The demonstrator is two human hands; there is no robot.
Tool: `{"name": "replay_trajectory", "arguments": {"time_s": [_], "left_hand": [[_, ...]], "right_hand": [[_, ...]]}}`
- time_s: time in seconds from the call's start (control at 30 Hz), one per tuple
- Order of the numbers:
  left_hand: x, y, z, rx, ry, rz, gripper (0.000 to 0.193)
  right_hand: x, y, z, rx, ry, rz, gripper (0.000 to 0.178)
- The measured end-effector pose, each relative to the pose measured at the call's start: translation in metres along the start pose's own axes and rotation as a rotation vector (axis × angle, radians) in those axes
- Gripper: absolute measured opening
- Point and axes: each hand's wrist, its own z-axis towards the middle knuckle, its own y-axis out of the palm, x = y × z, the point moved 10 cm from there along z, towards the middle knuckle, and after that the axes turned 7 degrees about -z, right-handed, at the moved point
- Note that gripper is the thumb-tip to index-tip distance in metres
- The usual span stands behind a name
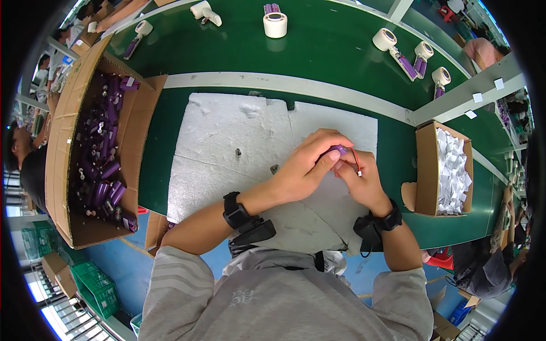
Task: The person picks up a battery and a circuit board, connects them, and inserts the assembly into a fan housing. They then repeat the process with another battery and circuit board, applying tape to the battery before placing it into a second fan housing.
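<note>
Both my hands meet over a white foam mat (pixel 227 136) on the green bench. My left hand (pixel 307 165) and my right hand (pixel 364 182) together grip a small purple cylindrical battery pack (pixel 339 149), mostly hidden by the fingers. A thin red and black wire with a small white plug (pixel 358 172) hangs from it over my right hand. Each wrist wears a black band. Two small dark bits (pixel 238 152) lie on the mat to the left of my hands.
An open cardboard box (pixel 62 142) full of purple battery packs stands at the left. A smaller box of white paper pieces (pixel 452 170) stands at the right. Tape rolls (pixel 275 24) and purple packs lie on the far green belt. Other people sit at both sides.
</note>
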Motion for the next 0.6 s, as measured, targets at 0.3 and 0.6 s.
{"name": "replay_trajectory", "arguments": {"time_s": [0.3,0.6], "left_hand": [[-0.014,-0.027,-0.005,0.320,-0.231,-0.240,0.028],[-0.016,-0.065,-0.009,0.530,-0.212,-0.324,0.027]], "right_hand": [[-0.008,-0.013,-0.002,0.067,-0.022,-0.143,0.009],[0.022,-0.135,-0.025,0.905,0.076,0.196,0.025]]}}
